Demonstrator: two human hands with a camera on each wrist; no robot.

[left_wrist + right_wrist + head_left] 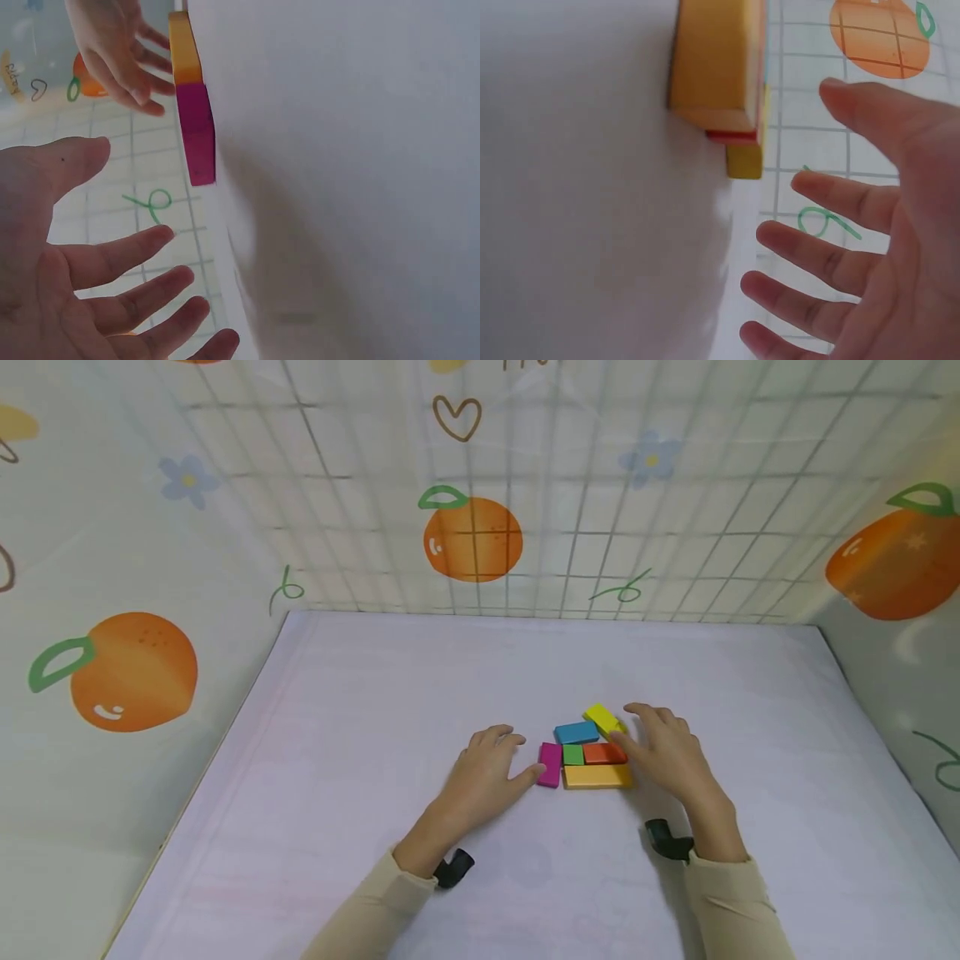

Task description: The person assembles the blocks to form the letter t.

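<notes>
A cluster of flat coloured blocks lies on the table between the two hands. An orange block (597, 777) runs along the near side, with a green block (573, 755) and a red block (603, 753) behind it. At the left end stands a magenta block (550, 765); a blue block (577, 732) and a slanted yellow block (602, 719) are at the back. My left hand (482, 779) hovers beside the magenta block, fingers spread. On the other side my right hand (670, 755) is held over the cluster's right edge, its fingers apart and nothing gripped in the right wrist view.
A pale cloth covers the table (360, 710). Behind it rises a printed curtain (555, 527) with oranges and grid lines, continuing along the left and right sides. Black wrist-worn pieces (454, 868) sit at both cuffs.
</notes>
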